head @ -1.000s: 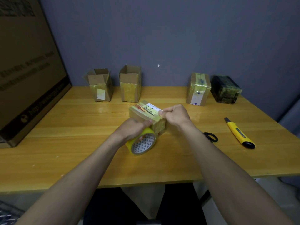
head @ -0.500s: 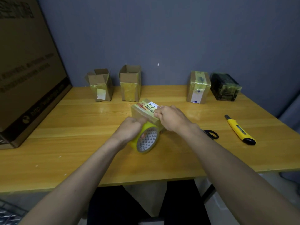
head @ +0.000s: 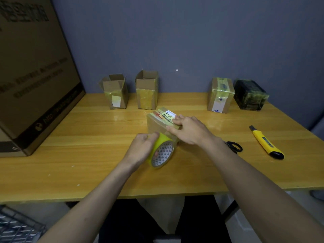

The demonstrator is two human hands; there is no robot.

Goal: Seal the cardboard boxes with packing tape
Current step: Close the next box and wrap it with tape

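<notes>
head view: the only camera we have, looking down over a wooden table (head: pixel 87 155).
left hand (head: pixel 142 148): we see fingers curled round the yellow packing tape roll (head: pixel 162 152), gripping it; roll stands on edge, tilted, its open core with a triangle pattern facing us.
tape roll position: just in front of the small cardboard box (head: pixel 157 122), touching or nearly touching its near face; we can't tell whether a strip is stretched across.
right hand (head: pixel 188 129): fingers fairly straight, lying flat on the box's top right edge, pressing down; not wrapped round anything.
small cardboard box: mid-table, flaps down, white label with handwritten "4-2" on top, glossy tape already over the top.
open boxes: two at the back by the wall, left open box (head: pixel 115 92) and taller open box (head: pixel 147 90), both upright, flaps up, yellowish tape on their front faces.
sealed box (head: pixel 220 95): back right, upright, taped over with yellow tape, white label low on its front.
black wrapped parcel (head: pixel 249 95): just right of the sealed box, near but apart.
scissors (head: pixel 234 146): black handles visible right of our right forearm, blades hidden behind it.
utility knife (head: pixel 266 142): yellow and black, lying flat on the table right of the scissors, well apart from the boxes.
large carton (head: pixel 35 76): far left, standing on the table, printed text too blurred for us to read.
wire basket (head: pixel 15 225): lower left corner, below the table edge.
</notes>
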